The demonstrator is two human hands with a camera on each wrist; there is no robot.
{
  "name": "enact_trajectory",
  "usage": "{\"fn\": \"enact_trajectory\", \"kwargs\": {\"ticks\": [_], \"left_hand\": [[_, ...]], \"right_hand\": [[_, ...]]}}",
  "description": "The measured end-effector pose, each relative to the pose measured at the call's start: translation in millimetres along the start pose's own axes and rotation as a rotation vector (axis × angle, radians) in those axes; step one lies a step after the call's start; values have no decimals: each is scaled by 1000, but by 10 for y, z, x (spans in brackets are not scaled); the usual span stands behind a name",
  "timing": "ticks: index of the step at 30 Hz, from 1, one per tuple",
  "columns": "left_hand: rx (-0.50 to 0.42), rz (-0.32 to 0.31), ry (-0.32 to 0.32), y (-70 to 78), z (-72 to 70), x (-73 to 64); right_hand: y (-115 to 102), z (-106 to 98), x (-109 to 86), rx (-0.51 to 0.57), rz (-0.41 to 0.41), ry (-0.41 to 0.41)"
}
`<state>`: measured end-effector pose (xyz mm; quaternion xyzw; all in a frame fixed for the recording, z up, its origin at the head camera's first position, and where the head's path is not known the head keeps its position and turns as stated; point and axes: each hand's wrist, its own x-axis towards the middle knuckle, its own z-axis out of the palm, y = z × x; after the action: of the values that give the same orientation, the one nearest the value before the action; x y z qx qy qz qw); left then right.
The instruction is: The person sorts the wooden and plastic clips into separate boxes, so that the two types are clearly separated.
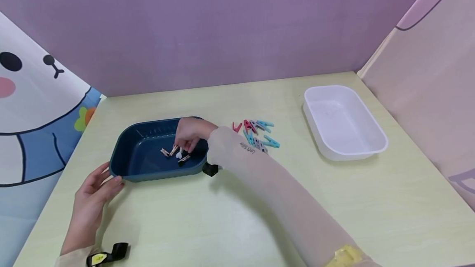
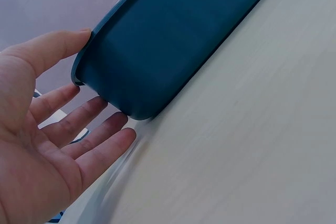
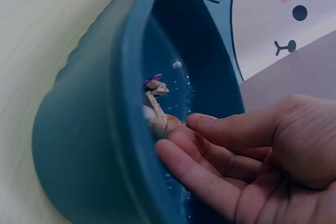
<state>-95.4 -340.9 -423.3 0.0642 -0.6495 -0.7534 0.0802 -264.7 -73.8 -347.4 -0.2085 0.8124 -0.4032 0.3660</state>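
Note:
A dark blue basin [image 1: 148, 176] stands at the left of the table. My left hand [image 1: 94, 195] is at its near left corner, with thumb and fairly straight fingertips touching the outside and rim [image 2: 100, 30]. Inside the basin, my right hand [image 1: 189, 134] reaches down among several small clothespins [image 1: 165, 152], some light wood, one black [image 1: 183, 160]. In the right wrist view, the right thumb and fingertips come close together beside a pale clothespin [image 3: 157, 109]. Blur hides whether they pinch one.
Several red, turquoise and grey clothespins [image 1: 272, 141] lie on the table right of the basin, partly behind my right forearm. A white basin [image 1: 326, 151] stands farther right. A purple cloth wall [image 1: 230, 32] closes off the back.

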Motion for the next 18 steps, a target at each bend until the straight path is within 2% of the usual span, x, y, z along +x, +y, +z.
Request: {"fn": "enact_trajectory", "kwargs": {"ticks": [8, 18], "left_hand": [[-8, 9, -9, -1, -1, 2], [0, -28, 17, 10, 5, -1]], "right_hand": [[-38, -20, -30, 25, -7, -26], [-112, -46, -141, 62, -57, -54]]}}
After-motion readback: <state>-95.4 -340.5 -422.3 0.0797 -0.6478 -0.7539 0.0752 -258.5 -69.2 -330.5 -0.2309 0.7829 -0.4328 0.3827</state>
